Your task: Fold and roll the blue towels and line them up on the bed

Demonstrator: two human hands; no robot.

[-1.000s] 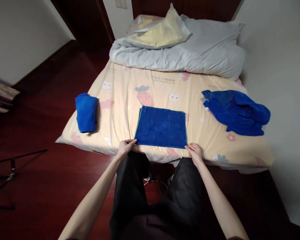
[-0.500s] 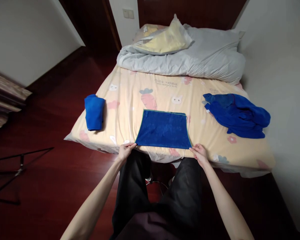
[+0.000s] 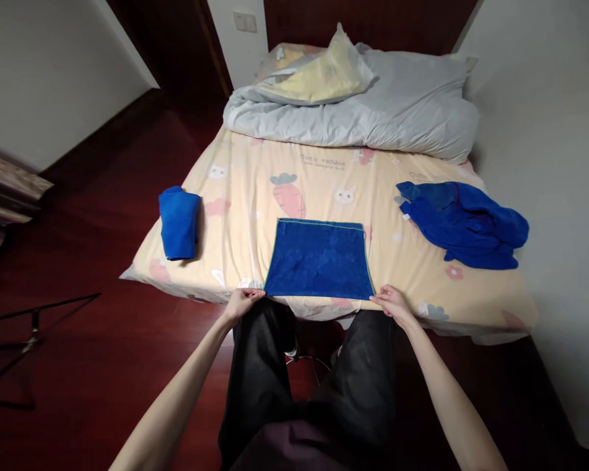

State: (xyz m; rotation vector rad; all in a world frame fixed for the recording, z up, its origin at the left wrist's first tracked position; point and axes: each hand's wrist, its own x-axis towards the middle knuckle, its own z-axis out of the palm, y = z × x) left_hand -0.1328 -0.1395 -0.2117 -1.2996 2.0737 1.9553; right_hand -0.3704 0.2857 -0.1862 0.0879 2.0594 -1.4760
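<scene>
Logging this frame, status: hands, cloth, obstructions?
Left hand and right hand pinching near corners of blue cloth. Cloth spread on bed, far edge layers slightly offset. No visible obstruction between hands.

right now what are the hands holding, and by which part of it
The blue cloth, pinched by its two near corners: the left hand at the left one, the right hand at the right one.
</scene>
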